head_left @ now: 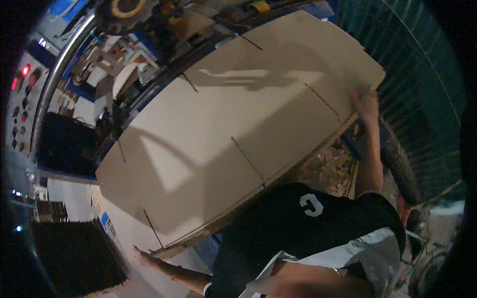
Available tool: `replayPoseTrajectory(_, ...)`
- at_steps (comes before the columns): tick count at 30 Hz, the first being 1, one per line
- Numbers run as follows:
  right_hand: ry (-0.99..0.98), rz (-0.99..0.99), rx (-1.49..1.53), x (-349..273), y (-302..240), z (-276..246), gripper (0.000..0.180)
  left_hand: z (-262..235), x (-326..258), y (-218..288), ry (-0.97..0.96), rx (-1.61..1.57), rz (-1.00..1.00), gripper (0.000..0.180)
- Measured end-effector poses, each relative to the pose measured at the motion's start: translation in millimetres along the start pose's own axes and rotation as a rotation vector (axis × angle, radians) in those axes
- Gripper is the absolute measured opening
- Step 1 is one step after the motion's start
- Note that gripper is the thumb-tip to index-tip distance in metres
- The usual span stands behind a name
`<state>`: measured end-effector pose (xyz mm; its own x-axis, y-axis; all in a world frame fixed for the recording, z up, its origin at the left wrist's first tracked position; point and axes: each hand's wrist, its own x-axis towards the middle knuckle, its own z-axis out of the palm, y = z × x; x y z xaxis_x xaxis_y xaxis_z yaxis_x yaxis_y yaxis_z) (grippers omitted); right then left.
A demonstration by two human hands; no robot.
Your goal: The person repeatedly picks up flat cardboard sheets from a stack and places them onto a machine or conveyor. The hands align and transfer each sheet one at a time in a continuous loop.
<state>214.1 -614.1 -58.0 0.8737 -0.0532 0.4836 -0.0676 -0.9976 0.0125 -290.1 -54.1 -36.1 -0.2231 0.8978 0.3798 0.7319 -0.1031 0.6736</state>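
Head view. Right hand (365, 103) grips the far right edge of a large pale board (238, 129), fingers curled over the top face near the board's rounded right corner. Right arm runs straight up from the shoulder to that edge, nearly fully extended. Left hand (141, 257) sits at the board's lower left corner, palm flat and fingers stretched out along the edge; whether the fingers wrap under the edge cannot be told from here. An orange band is on the left wrist. Both arms are spread wide, one at each end of the board.

The board is made up of several panels laid side by side, with thin dark seams (248, 161) running across it. It lies tilted in the picture, left end low, right end high, and shadows of the arms fall across its top. A second board layer shows just under its near edge.

Below the board's near edge is the person's torso in a black shirt (308, 223) with a white mark and a pale apron. Just right of the board's right end, wood scraps (333, 166) litter the floor, and beyond them a green corrugated wall (422, 89). Behind the board's far edge stands blue machinery (149, 54) with a chrome pipe (59, 74). Left of that, well away from the board, a control panel (22, 94) with red lamps lit.
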Motion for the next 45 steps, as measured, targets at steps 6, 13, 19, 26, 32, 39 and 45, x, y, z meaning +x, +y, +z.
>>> replayPoseTrajectory(6,0.028,0.15,0.454,6,2,9,0.058,-3,16,-31,0.054,-0.251,-0.097,0.033)
replayPoseTrajectory(13,0.49,0.363,1.539,70,-21,-19,0.04,-9,57,-87,0.188,-0.256,0.156,0.032)
replayPoseTrajectory(19,0.323,0.024,1.464,95,-8,-119,0.049,8,53,-64,0.08,-0.93,0.012,0.032)
replayPoseTrajectory(26,0.131,-0.323,0.77,-82,-31,-133,0.027,-21,4,3,-0.171,-0.628,0.315,0.03)
replayPoseTrajectory(32,-0.2,-1.365,0.637,-105,-69,-112,0.036,-16,-106,77,-0.777,-0.622,0.849,0.035)
replayPoseTrajectory(39,-0.154,-1.468,0.717,-83,-91,-109,0.04,-12,-110,114,-0.885,-0.006,1.268,0.048)
replayPoseTrajectory(45,-0.267,-1.55,0.644,-59,-117,-87,0.042,-5,-93,121,-0.961,0.031,1.267,0.051)
